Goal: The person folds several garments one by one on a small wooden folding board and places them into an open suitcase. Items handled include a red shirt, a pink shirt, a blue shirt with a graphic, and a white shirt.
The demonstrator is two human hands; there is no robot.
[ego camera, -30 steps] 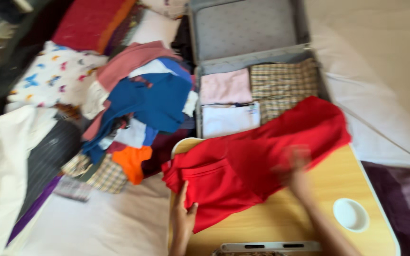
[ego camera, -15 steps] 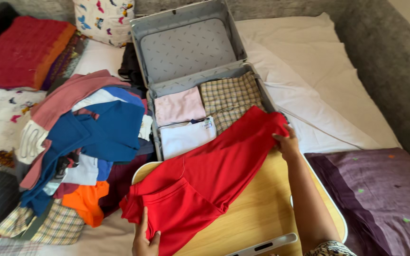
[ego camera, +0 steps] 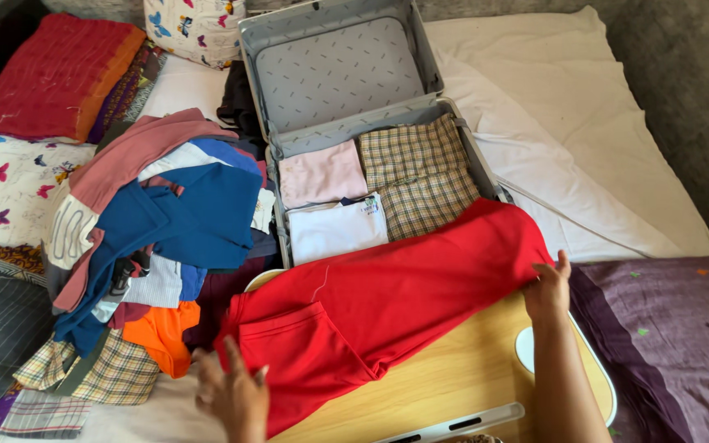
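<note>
Red garment (ego camera: pixel 387 299) lies spread across the wooden worktop (ego camera: pixel 469 373), its far end overlapping the near rim of the open suitcase (ego camera: pixel 338 74). Right hand (ego camera: pixel 548 289) sits at the garment's right end — fingers curled onto the edge, gripping the cloth. Left hand (ego camera: pixel 231 392) rests at the lower left corner, fingers spread and released, touching the fabric. Clothes pile (ego camera: pixel 157 238) lies on the bed just left of the worktop — purple pillow (ego camera: pixel 666 336) to the right.

Under my fingers a plain red garment (ego camera: pixel 395 303); in the grey suitcase (ego camera: pixel 338 74) a tan checked cloth (ego camera: pixel 420 176), a pink piece (ego camera: pixel 322 172), a white one (ego camera: pixel 334 230)
</note>
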